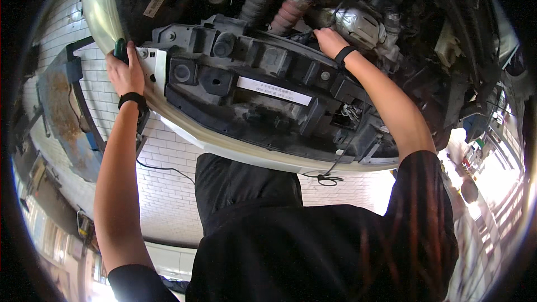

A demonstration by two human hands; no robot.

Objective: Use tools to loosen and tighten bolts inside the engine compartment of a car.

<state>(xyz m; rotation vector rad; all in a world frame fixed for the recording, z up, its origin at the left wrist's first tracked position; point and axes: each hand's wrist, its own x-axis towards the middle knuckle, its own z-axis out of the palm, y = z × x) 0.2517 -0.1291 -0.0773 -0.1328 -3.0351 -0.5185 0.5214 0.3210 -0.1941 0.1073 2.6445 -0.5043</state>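
At the left end of a car's front panel, my left hand [127,75] is closed round a short dark green handle [120,50]. What the handle belongs to is hidden by the hand. That hand rests by the white metal bracket [159,70] and the pale headlight [98,8]. My right hand [330,42] reaches over the black plastic front panel [263,59] into the engine bay. Its fingers are bent down behind the panel, close to the ribbed reddish hose [289,14] and a silver metal engine part [358,27]. Whatever those fingertips touch is out of sight.
A ribbed dark hose [257,3] rises behind the panel. The cream bumper edge [246,154] runs along the near side, with a looped black cord [327,179] hanging from it. A worn grey curved part [64,117] stands to the left on the tiled floor [168,196].
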